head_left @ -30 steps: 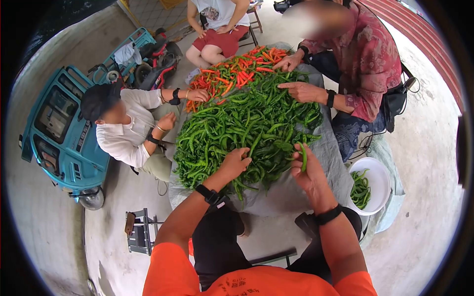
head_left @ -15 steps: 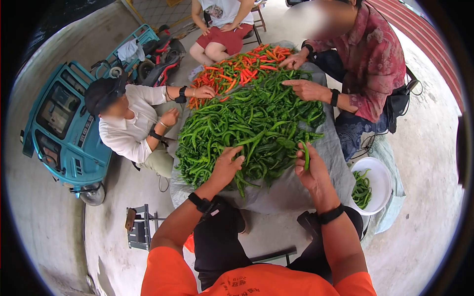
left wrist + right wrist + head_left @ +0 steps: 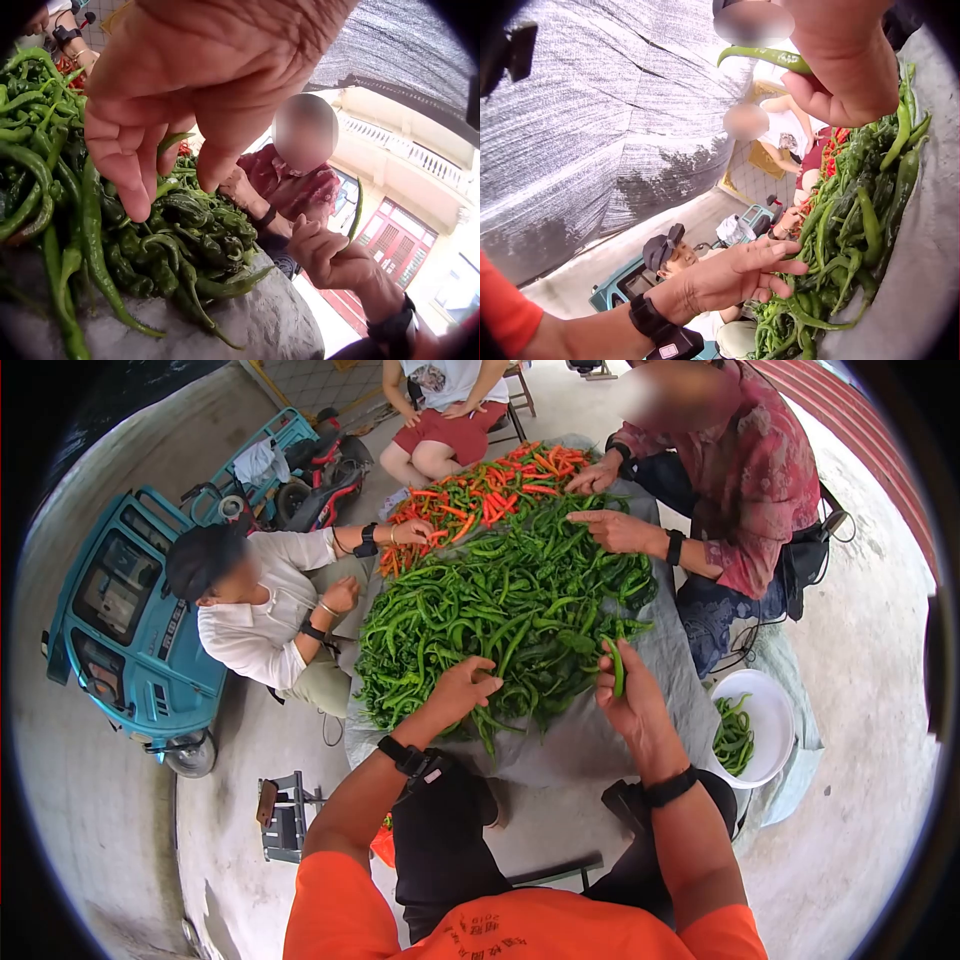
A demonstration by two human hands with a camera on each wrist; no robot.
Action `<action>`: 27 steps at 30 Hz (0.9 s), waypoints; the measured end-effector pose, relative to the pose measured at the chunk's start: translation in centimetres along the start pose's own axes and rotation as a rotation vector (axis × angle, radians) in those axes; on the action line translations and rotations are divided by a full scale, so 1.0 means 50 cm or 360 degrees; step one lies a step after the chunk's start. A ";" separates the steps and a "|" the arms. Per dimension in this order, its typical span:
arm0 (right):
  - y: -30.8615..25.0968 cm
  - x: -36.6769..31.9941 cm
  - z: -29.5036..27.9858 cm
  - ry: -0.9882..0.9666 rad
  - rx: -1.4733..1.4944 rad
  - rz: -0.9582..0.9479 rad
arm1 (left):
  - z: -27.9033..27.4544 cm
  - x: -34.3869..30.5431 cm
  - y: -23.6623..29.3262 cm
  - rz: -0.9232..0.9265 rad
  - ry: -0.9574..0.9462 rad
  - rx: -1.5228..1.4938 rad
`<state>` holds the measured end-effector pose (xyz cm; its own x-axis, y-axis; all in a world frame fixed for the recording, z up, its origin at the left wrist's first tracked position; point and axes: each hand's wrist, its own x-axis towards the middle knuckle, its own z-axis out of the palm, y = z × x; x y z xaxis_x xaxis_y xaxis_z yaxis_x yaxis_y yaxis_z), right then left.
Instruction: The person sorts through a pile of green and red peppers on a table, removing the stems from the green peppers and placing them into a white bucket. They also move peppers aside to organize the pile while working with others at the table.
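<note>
So compared with a second ago, your left hand [image 3: 460,693] has slid a little to the left and its fingers have loosened, while your right hand [image 3: 634,708] has barely budged and still has the same green pepper [image 3: 617,672]. Left fingers are part open, thumb standing away from the rest, and from the right wrist view they're not gripping anything. They're over the near edge of the pile of green peppers [image 3: 480,605], can't tell if the tips brush it. Right fingers are closed up in a pinch around that one pepper, holding it clear of the pile's near right side with one end sticking out.

The pile itself takes up most of the worktop [image 3: 685,680], which has a grey sheet over it, and the red peppers [image 3: 490,505] sit at the far end, right up against the green ones. Just beside the worktop on your right there's a white tub [image 3: 776,732] with some loose green peppers [image 3: 733,738] in it. Across on your left, a person in a white shirt [image 3: 265,630] has one hand at the red ones
</note>
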<state>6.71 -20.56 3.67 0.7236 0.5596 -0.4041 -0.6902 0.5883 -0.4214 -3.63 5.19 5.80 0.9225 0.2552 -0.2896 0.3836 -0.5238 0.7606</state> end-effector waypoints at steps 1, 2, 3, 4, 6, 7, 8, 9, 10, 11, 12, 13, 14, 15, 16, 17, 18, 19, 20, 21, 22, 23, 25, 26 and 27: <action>0.000 0.001 -0.002 -0.0010 0.0011 0.0000 | -0.001 -0.004 0.004 -0.0033 -0.0027 -0.0030; -0.001 0.000 -0.002 0.0002 0.0010 -0.0004 | -0.002 -0.006 0.006 -0.0065 -0.0054 -0.0059; 0.000 0.000 -0.002 0.0014 0.0009 -0.0007 | -0.006 -0.006 0.007 -0.0069 -0.0075 0.0010; 0.000 -0.001 -0.004 0.0029 0.0008 -0.0009 | -0.012 -0.005 0.007 -0.0074 -0.0097 0.0079; -0.002 -0.002 -0.005 0.0033 0.0002 -0.0008 | -0.021 0.001 -0.001 -0.0048 -0.0088 0.0216; -0.002 -0.003 -0.006 0.0034 -0.0002 -0.0008 | -0.024 0.008 -0.012 -0.0014 -0.0055 0.0285; -0.002 -0.003 -0.008 0.0032 -0.0004 -0.0016 | -0.028 0.015 -0.020 0.0021 -0.0021 0.0354; -0.003 -0.003 -0.009 0.0027 -0.0008 -0.0026 | -0.036 0.019 -0.019 0.0028 0.0003 0.0347; -0.004 -0.001 -0.010 0.0020 -0.0013 -0.0037 | -0.044 0.026 -0.018 0.0036 0.0028 0.0342; -0.005 -0.002 -0.008 0.0047 -0.0024 -0.0035 | -0.055 0.036 -0.015 0.0044 0.0055 0.0336; -0.005 -0.006 -0.004 0.0073 -0.0034 -0.0031 | -0.068 0.048 -0.006 0.0040 0.0066 0.0310; -0.004 -0.010 -0.001 0.0102 -0.0043 -0.0026 | -0.084 0.060 0.009 0.0034 0.0074 0.0286; -0.004 -0.015 0.001 0.0071 -0.0069 0.0008 | -0.100 0.075 0.022 0.0027 0.0081 0.0261; -0.005 -0.019 0.003 0.0041 -0.0095 0.0041 | -0.116 0.097 0.032 0.0005 0.0088 0.0263; -0.006 -0.020 0.005 0.0012 -0.0121 0.0070 | -0.133 0.124 0.044 -0.0014 0.0095 0.0264; -0.005 -0.020 0.007 0.0016 -0.0156 0.0080 | -0.149 0.151 0.056 -0.0031 0.0103 0.0265; -0.003 -0.019 0.009 0.0016 -0.0193 0.0087 | -0.163 0.186 0.050 0.0080 0.0177 0.0432; -0.003 -0.017 0.010 0.0016 -0.0231 0.0094 | -0.173 0.226 0.037 0.0193 0.0252 0.0599; -0.004 -0.016 0.011 0.0020 -0.0236 0.0102 | -0.183 0.267 0.023 0.0304 0.0327 0.0763; -0.004 -0.015 0.011 0.0027 -0.0240 0.0112 | -0.191 0.293 0.034 0.0255 0.0308 0.0878; -0.005 -0.014 0.011 0.0035 -0.0245 0.0121 | -0.192 0.317 0.040 0.0252 0.0350 0.0972; -0.006 -0.013 0.009 0.0047 -0.0240 0.0124 | -0.191 0.340 0.043 0.0249 0.0393 0.1061; -0.011 -0.012 0.004 0.0075 -0.0240 0.0131 | -0.184 0.393 0.041 0.0194 0.0415 0.1112; -0.014 -0.011 0.000 0.0094 -0.0240 0.0139 | -0.180 0.417 0.037 0.0161 0.0389 0.1184; -0.017 -0.009 -0.003 0.0113 -0.0239 0.0148 | -0.173 0.432 0.045 0.0127 0.0362 0.1256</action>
<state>6.96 -21.41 4.10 0.6584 0.5616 -0.5011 -0.7505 0.4393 -0.4937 16.80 16.55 6.31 0.9496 0.3071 -0.0629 0.3126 -0.9426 0.1174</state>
